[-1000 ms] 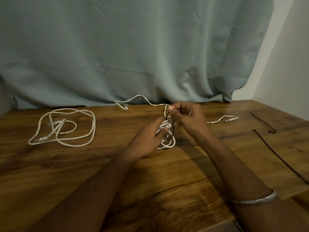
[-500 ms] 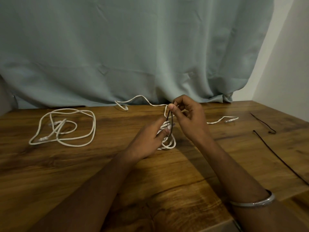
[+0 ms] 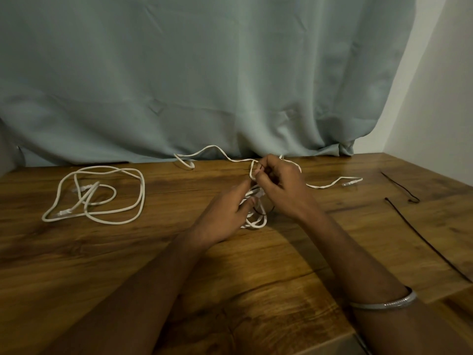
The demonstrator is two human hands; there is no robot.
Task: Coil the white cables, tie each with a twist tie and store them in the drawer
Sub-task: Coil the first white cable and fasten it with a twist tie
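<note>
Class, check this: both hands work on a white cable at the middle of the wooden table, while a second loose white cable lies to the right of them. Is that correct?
One error: the second loose white cable lies left of the hands, not right, as the head view shows. Thin black ties lie on the right.

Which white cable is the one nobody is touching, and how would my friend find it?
Start at the wooden table in front of the grey-green curtain and look to its left side. There the untouched white cable lies flat in big loose loops, both plugs resting inside them. Unlike the other white cable in the middle, which both hands are working on, it lies well apart from the hands.
</note>
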